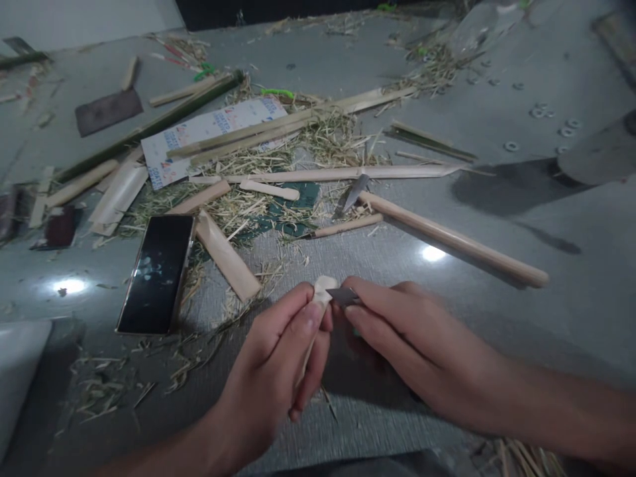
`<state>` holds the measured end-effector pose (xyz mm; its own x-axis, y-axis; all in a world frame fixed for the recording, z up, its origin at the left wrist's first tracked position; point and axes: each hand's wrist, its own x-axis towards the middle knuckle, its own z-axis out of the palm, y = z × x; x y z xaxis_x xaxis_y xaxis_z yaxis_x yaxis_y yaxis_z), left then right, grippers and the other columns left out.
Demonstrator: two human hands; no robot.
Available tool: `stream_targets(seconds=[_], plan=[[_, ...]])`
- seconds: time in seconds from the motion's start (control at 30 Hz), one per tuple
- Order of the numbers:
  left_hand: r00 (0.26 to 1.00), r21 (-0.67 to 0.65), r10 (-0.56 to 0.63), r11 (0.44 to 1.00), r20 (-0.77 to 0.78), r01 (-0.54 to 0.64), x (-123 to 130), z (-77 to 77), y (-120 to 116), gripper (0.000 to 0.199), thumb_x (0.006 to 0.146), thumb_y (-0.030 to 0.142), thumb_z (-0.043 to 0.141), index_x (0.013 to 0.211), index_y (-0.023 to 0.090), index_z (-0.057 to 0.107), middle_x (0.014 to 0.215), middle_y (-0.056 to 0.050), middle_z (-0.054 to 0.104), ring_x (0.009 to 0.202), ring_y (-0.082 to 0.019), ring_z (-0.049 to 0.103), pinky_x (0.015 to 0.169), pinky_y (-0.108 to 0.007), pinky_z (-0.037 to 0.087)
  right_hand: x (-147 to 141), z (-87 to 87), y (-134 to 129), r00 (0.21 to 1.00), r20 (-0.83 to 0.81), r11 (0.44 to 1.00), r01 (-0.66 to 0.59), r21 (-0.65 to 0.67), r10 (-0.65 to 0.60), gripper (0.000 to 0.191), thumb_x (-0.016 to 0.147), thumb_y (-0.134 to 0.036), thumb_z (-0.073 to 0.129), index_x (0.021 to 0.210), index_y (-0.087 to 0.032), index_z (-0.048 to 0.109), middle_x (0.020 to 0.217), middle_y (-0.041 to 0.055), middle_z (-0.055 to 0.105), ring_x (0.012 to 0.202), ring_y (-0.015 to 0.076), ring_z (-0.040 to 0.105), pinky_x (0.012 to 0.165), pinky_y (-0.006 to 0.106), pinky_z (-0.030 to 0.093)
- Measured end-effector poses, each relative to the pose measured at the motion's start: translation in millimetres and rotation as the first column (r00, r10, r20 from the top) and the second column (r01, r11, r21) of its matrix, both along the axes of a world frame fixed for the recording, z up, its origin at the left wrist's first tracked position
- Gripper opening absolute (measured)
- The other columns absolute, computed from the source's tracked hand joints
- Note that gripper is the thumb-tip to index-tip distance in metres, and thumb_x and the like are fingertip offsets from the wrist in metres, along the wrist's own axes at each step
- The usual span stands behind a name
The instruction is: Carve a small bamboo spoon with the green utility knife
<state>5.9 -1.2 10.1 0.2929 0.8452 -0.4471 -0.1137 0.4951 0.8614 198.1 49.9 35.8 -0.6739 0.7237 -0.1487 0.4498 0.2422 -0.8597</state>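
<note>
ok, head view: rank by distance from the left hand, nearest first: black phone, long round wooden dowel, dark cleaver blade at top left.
1. Black phone with gold edge: lying flat just up-left of the left hand.
2. Long round pale wooden dowel: up-right, beyond the right hand.
3. Dark rectangular cleaver blade: far top left of the grey table.

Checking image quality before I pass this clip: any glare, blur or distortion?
Head view: two bright lamp reflections on the table, one near the phone; wide-angle bending at the edges; far corners soft; left hand, right hand and blade fairly sharp.
</note>
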Motion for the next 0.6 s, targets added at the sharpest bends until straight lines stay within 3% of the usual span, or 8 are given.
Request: stream_targets(seconds=[0.6], plan=[[0.999,-0.027,0.032,0.999,-0.001,-0.032,0.1,-0.8,-2.1,0.038,0.114,0.047,0.045,0.088,0.022,0.054,0.045,0.01,0.045,0.04,-0.007,0.033,0.046,-0.02,0.032,2.1,-5.8,-3.7,1.0,0.016,1.0,0.013,-0.026,-0.012,0.026,0.114,-0.028,0.042,0.088,-0.024,0.045,0.065,-0.0081,0.049,0.055,0.0103,0.044,0.056,0.029,0.029]])
